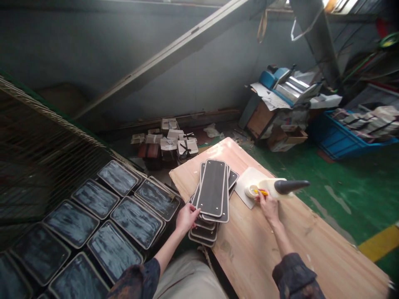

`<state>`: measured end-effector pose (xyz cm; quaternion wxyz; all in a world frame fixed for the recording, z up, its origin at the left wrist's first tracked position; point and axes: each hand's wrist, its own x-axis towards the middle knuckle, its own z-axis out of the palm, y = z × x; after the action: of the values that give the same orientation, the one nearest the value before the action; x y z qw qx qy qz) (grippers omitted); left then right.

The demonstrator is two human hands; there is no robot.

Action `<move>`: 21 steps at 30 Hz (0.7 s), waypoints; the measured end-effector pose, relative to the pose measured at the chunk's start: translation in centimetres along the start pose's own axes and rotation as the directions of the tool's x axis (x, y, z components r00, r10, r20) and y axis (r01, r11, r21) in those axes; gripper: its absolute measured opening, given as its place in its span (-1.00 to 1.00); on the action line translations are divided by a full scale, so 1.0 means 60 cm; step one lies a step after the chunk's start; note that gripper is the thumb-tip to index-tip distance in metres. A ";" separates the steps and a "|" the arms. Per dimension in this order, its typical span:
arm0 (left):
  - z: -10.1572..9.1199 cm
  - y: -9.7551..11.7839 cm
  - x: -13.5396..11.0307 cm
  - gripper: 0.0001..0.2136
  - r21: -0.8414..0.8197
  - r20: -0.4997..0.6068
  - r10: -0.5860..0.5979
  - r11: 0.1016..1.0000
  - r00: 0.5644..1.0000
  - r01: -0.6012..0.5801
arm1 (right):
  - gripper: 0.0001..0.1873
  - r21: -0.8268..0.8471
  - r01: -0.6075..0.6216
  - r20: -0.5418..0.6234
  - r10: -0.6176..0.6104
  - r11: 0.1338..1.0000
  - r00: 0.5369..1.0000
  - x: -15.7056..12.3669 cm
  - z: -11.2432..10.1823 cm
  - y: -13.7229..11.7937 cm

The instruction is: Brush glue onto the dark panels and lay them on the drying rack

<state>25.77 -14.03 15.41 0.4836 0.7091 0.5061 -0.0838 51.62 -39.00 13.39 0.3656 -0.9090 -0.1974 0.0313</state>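
Note:
My left hand (186,219) pinches the lower left corner of a black rounded panel (213,189), which has a pale border and small shiny studs near its corners. This panel tops a fanned stack of similar panels (204,237) on the wooden board. My right hand (268,206) is closed around the yellow handle of a brush (262,192). The brush's tip is down in a small cream cup (249,190), so its bristles are hidden. Beside the cup lies a pale bottle (268,185) with a long black conical nozzle (291,186). A pale sheet (244,186) lies under the cup.
Rows of black panels with whitish smears (137,220) lie at left, beside a wire mesh (59,137). Tied bundles (187,147) sit on the floor ahead. A blue machine (289,87), a cardboard box (286,138) and a filled blue crate (349,141) stand at right.

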 end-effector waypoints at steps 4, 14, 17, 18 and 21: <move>-0.003 0.005 0.001 -0.71 0.104 -0.016 0.004 0.995 1.000 -0.003 | -0.50 -0.045 0.065 0.038 -0.063 0.997 0.997 -0.015 -0.012 0.002; 0.005 -0.007 0.024 -0.68 0.221 -0.044 0.106 0.971 0.993 -0.094 | -0.56 -0.153 0.203 0.112 -0.188 0.967 0.976 -0.075 -0.047 -0.013; 0.005 -0.003 0.022 -0.73 0.138 -0.021 0.087 0.987 0.996 -0.084 | -0.56 0.041 0.094 0.021 -0.095 0.995 0.995 -0.077 -0.046 -0.033; 0.005 -0.001 0.020 -0.74 0.074 0.006 0.066 0.995 0.998 -0.067 | -0.55 0.117 0.064 -0.017 -0.063 0.991 0.998 -0.075 -0.043 -0.038; 0.004 0.005 0.017 -0.75 -0.155 0.132 0.002 0.988 0.991 0.018 | -0.51 0.284 -0.020 -0.126 0.058 0.958 0.990 -0.070 -0.034 -0.042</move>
<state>26.58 -13.57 14.85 0.5696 0.6600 0.4809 -0.0927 47.36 -40.30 16.22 0.5033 -0.8514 -0.1479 0.0056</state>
